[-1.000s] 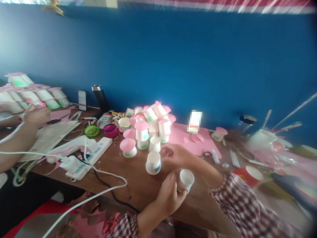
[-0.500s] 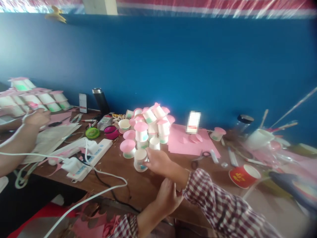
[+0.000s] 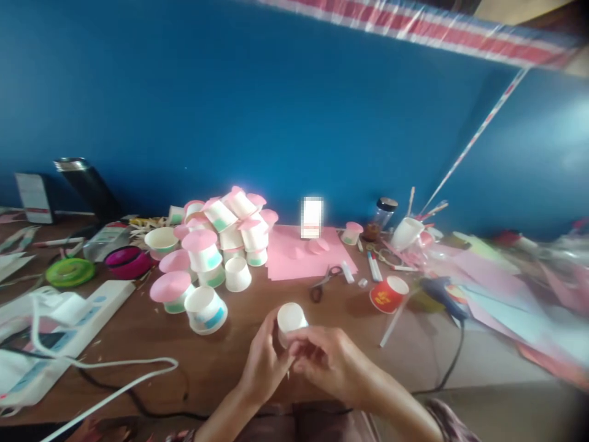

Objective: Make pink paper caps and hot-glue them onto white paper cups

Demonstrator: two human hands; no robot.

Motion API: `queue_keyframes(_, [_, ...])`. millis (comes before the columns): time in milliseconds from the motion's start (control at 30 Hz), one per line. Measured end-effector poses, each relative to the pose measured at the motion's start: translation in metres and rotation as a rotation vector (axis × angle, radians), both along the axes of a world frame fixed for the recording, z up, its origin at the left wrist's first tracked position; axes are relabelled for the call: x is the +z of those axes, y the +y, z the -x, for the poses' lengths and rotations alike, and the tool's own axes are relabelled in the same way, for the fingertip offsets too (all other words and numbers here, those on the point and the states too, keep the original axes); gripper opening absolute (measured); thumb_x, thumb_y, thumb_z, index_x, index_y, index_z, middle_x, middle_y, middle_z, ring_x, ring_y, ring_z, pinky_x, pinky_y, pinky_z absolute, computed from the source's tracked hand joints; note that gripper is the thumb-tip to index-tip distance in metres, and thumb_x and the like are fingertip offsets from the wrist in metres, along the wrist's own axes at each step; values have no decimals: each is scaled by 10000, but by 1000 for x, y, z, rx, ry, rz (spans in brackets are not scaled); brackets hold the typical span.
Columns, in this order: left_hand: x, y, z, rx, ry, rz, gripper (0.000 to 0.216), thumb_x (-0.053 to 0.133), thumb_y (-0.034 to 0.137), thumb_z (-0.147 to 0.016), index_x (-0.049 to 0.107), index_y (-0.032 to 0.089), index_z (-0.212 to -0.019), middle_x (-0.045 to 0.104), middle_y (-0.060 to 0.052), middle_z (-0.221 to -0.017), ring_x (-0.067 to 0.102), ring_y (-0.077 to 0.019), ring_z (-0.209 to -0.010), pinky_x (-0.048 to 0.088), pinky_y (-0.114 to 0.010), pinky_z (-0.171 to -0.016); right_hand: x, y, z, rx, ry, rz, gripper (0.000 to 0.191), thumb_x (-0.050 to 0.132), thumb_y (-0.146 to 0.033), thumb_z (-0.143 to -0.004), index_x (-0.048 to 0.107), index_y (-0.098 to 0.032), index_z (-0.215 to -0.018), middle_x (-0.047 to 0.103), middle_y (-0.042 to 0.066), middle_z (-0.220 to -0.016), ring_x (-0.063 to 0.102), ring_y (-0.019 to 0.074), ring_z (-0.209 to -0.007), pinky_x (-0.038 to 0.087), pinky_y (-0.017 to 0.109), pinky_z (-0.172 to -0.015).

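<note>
A small white paper cup (image 3: 289,319) sits between both my hands above the near edge of the brown table (image 3: 147,344). My left hand (image 3: 265,365) curls around its left side and my right hand (image 3: 329,362) closes on its right side and base. Just to the left another white cup with a teal band (image 3: 205,310) rests on the table. Behind it rises a pile of white cups topped with pink paper discs (image 3: 221,236).
A pink paper sheet (image 3: 306,261), scissors (image 3: 324,282), a red cup (image 3: 389,294) and a blue glue gun (image 3: 444,294) lie to the right. A white power strip (image 3: 69,331) with cables, a green tape roll (image 3: 70,271) and a magenta bowl (image 3: 127,261) lie left.
The view has swung right, so the other person at the left is out of sight. My right hand left the teal-banded cup on the table and came back to the small cup in my left hand.
</note>
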State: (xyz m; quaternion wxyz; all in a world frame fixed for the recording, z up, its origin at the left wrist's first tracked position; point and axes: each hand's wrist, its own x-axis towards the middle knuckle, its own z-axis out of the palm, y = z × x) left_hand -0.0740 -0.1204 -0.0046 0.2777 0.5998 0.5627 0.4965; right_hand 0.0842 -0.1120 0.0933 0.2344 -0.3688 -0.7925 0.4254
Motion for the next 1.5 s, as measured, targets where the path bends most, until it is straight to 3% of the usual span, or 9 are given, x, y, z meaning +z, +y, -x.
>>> queue_keyframes(200, [32, 37, -4, -11, 17, -29, 557, 650, 364, -735, 449, 183, -1222, 617, -102, -1123, 608, -239, -1010, 491, -359, -867, -34, -18, -85, -437, -73, 107, 276, 553, -280, -829, 621, -160, -1067, 695, 66, -865, 646, 177, -769, 504, 260, -689])
queue_keyframes(333, [45, 71, -16, 5, 106, -125, 542, 650, 405, -728, 478, 173, -1187, 633, -101, -1071, 620, -243, -961, 502, -362, -836, -44, -28, -122, -567, -88, 67, 306, 544, -336, -841, 607, -163, -1086, 693, 71, -890, 643, 183, -790, 507, 272, -710])
queue_keyframes(567, [20, 92, -16, 202, 140, -185, 584, 684, 483, -666, 521, 155, -1120, 658, -107, -974, 650, -255, -845, 539, -344, -712, -40, -24, -174, -749, -206, -57, 321, 501, -379, -855, 595, -184, -1092, 696, 76, -929, 661, 190, -819, 514, 281, -727])
queue_keyframes(700, [10, 91, -14, 154, 116, -113, 596, 685, 498, -656, 523, 163, -1121, 664, -99, -962, 658, -251, -826, 542, -330, -693, -45, -13, -190, -848, -428, -196, 307, 486, -376, -856, 588, -200, -1086, 697, 72, -927, 661, 216, -831, 511, 329, -743])
queue_keyframes(900, [11, 88, -17, 120, 115, -70, 621, 671, 513, -662, 513, 162, -1150, 662, -105, -974, 659, -257, -832, 543, -342, -708, -40, 12, -202, -825, -665, -466, 300, 447, -308, -880, 570, -190, -1127, 642, 99, -1079, 584, 248, -997, 459, 376, -845])
queue_keyframes(1000, [11, 88, -17, 108, 94, -40, 637, 676, 511, -653, 512, 161, -1159, 668, -98, -971, 665, -250, -826, 545, -323, -688, -31, 33, -222, -965, -830, -550, 302, 471, -323, -870, 577, -194, -1122, 612, 109, -1097, 539, 268, -1017, 441, 380, -827])
queue_keyframes(1167, [7, 90, -15, 106, 117, -46, 633, 678, 508, -651, 515, 160, -1154, 665, -101, -993, 660, -255, -850, 544, -328, -698, -31, 65, -256, -1193, -1091, -359, 351, 471, -418, -862, 552, -164, -1089, 559, 146, -1067, 539, 304, -975, 421, 358, -691])
queue_keyframes(1333, [3, 92, -14, 98, 121, -54, 637, 685, 497, -652, 507, 160, -1162, 664, -106, -1000, 656, -263, -873, 543, -339, -714, -46, 74, -268, -1180, -961, -138, 324, 443, -371, -871, 487, -145, -1099, 603, 114, -912, 613, 262, -795, 389, 323, -601])
queue_keyframes(1500, [4, 92, -15, 74, 108, -49, 618, 687, 489, -654, 508, 167, -1150, 659, -107, -1004, 656, -262, -866, 543, -343, -714, -48, 66, -270, -1222, -880, -133, 313, 366, -383, -900, 457, -176, -1115, 622, 92, -893, 614, 227, -721, 371, 301, -567])
